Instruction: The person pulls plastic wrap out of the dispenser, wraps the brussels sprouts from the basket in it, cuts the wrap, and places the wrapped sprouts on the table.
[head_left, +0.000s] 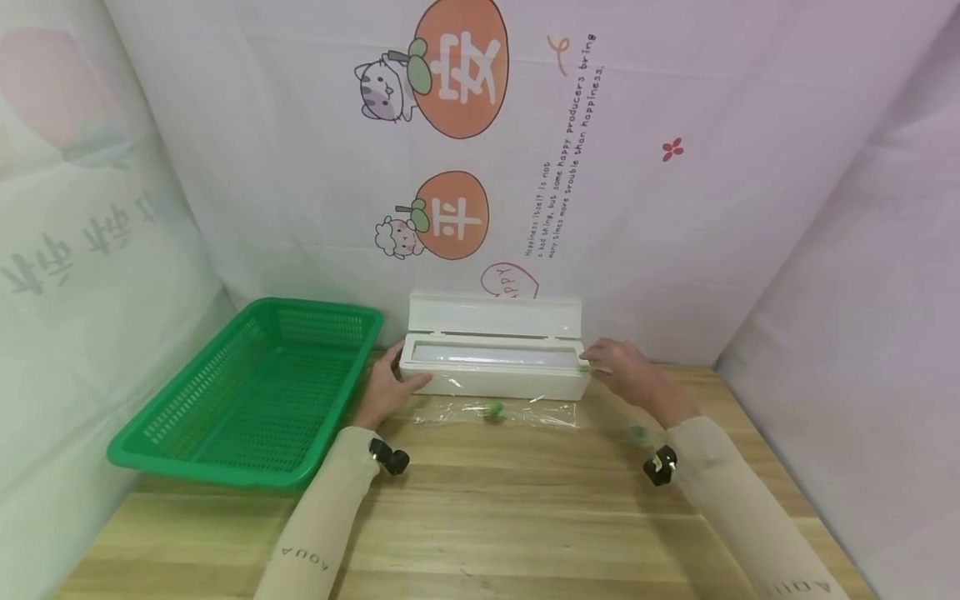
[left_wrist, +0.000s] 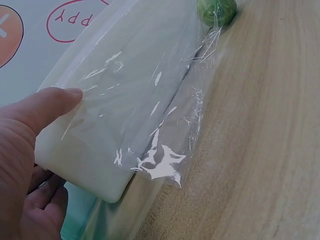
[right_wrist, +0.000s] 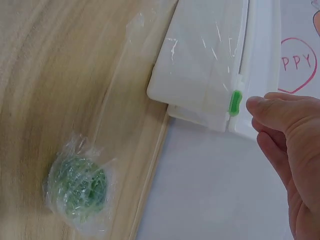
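A long white cling film dispenser point(head_left: 495, 385) stands against the back wall with its lid raised. Clear film point(head_left: 536, 414) comes down over its front onto the table, and a small round green vegetable point(head_left: 492, 411), like a Brussels sprout, lies at the film. My left hand point(head_left: 386, 387) grips the dispenser's left end, the thumb pressing on the film-covered face and the fingers curled behind. At the right end, my right hand point(right_wrist: 295, 135) hovers beside the green slider cutter point(right_wrist: 235, 103), a small gap between them. Its fingers are loosely bent, and nothing shows between them.
A green plastic basket point(head_left: 213, 477) stands on the left of the wooden table point(head_left: 487, 517). Another green vegetable wrapped in film point(right_wrist: 80, 187) lies on the right, by my right wrist. Printed cloth walls point(head_left: 637, 233) enclose the back and sides.
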